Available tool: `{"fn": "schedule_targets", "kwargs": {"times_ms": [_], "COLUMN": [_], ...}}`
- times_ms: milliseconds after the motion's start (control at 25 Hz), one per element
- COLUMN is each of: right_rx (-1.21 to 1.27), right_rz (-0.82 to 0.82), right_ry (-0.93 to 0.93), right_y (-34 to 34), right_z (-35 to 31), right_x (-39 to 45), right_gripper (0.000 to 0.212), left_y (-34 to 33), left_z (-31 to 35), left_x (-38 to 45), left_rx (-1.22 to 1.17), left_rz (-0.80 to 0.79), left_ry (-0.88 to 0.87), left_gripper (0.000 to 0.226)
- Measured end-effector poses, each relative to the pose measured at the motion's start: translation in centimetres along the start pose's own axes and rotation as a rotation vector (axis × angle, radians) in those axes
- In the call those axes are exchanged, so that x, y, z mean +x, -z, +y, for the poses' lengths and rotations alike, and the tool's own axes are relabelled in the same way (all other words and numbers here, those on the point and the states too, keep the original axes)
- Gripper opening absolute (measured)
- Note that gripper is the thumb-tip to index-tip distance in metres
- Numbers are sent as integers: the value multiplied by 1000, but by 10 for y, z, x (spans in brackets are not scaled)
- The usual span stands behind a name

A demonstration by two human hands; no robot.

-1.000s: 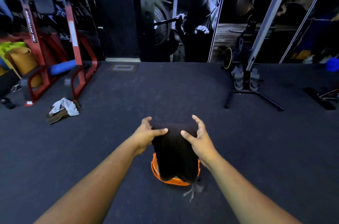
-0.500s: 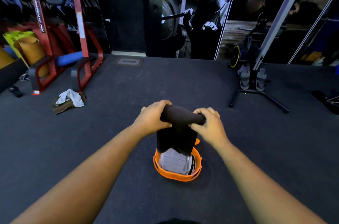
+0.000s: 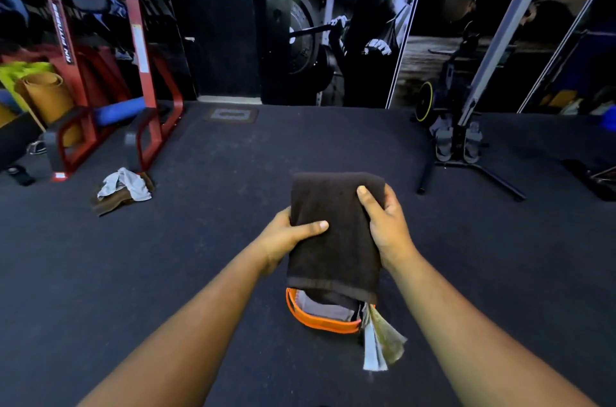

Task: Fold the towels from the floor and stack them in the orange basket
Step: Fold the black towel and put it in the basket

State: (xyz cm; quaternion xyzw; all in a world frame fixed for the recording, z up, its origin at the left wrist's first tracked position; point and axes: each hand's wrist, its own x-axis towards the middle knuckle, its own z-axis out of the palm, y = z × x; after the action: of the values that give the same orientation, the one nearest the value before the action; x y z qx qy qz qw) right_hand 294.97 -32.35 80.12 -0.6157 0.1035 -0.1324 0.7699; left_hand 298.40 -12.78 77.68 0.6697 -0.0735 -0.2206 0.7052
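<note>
Folded flat since the draped hold: dark towel gripped by left hand and right hand above orange basket. Next: lower level onto stack.

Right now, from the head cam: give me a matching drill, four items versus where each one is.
Things:
1. dark towel
2. orange basket
3. loose towels
4. blue roll

Places:
a. on the floor below the hands
b. inside the red rack
c. gripped by the left hand and right hand
d. heaped on the floor beside the rack's foot

Pairs: 1-c, 2-a, 3-d, 4-b
</note>
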Motion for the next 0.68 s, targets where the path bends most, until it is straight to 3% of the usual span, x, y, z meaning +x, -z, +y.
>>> {"fn": "schedule_targets", "kwargs": {"times_ms": [120, 240, 280, 400, 440, 520, 680], "right_rx": [38, -14, -57, -260, -224, 36, 327], "right_rz": [30, -25, -4, 266, 375, 447, 358], "right_ry": [-193, -404, -471, -455, -453, -533, -647], "right_y": [12, 25, 27, 37, 42, 44, 66], "right_z": [18, 54, 68, 113, 127, 145, 176], "right_x": [-2, -20, -25, -23, -15, 7, 76], "right_gripper": [51, 35, 40, 88, 94, 78, 50], "left_y": [-8, -9, -12, -22, -28, -40, -68], "left_z": [-15, -35, -42, -70, -81, -103, -136], "left_x": [11, 31, 38, 59, 69, 94, 145], "left_rx": [-168, -304, -321, -335, -348, -399, -499], "left_rz": [145, 256, 284, 355, 386, 431, 353], "left_ry": [25, 55, 68, 106, 126, 165, 310], "left_gripper": [39, 34, 35, 36, 36, 37, 37]}}
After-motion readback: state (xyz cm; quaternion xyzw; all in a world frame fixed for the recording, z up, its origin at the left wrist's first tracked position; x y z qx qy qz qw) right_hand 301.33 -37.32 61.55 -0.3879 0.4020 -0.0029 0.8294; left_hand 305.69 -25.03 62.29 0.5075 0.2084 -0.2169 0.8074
